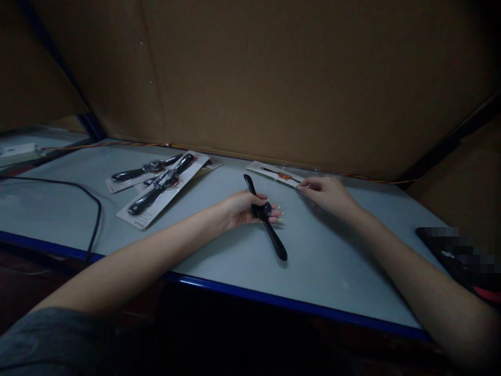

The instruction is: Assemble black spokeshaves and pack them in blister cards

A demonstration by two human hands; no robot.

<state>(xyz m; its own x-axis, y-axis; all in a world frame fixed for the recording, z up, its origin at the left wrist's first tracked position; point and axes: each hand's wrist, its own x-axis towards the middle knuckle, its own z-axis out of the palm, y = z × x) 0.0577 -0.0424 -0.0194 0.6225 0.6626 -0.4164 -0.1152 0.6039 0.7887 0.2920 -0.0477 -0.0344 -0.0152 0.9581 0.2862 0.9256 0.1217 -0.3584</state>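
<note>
My left hand (248,209) grips a black spokeshave (276,240) by its middle, with the thumb on top and the fingers beneath. Its two handles slant from upper left to lower right over the table. My right hand (326,194) pinches the right end of a printed backing card (270,171) with a picture of the tool on it. That card lies near the back of the table, with clear plastic behind it. To the left, a packaged spokeshave (160,190) lies on its card, overlapping another packaged spokeshave (144,168).
The grey table (219,261) has a blue front edge. A cardboard wall (274,78) rises behind it. A black cable (97,209) crosses the left side, and a white power strip (19,151) sits far left. A dark flat object (442,250) lies at the right.
</note>
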